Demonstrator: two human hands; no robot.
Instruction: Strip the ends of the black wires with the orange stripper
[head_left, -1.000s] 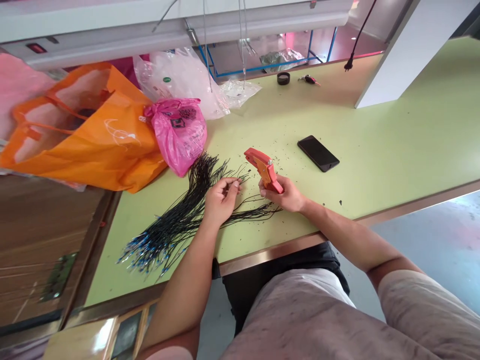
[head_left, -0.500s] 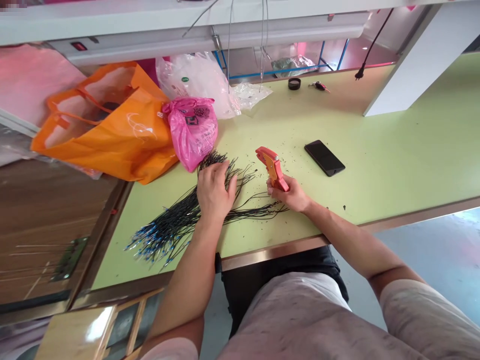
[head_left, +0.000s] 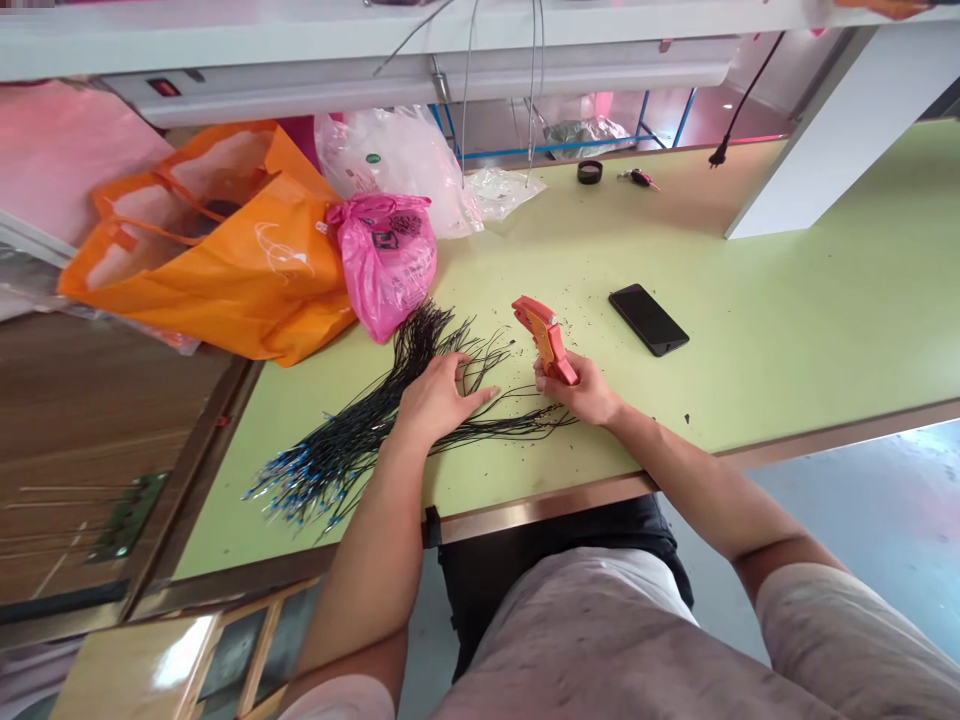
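My right hand (head_left: 589, 392) is wrapped round the handles of a red and orange wire stripper (head_left: 546, 335), whose head points up and away from me. My left hand (head_left: 439, 395) rests over a bundle of thin black wires (head_left: 367, 410), thumb and fingers apart. No wire is plainly gripped in it, though some fingertips are hidden. Blue and silvery tips show at the bundle's left end. A smaller group of wires (head_left: 510, 428) stretches right from under my left hand, its ends lying just below my right hand.
A black phone (head_left: 649, 320) lies on the green tabletop (head_left: 757, 350), right of the stripper. A pink plastic bag (head_left: 386, 265) and an orange bag (head_left: 255, 270) stand behind the wires. Farther back are a black ring (head_left: 589, 172), a small key-like item (head_left: 640, 179) and a white upright panel (head_left: 802, 150).
My left hand has moved down toward me over the wires, and its thumb and fingers have spread. My right hand and the wire stripper have hardly moved.
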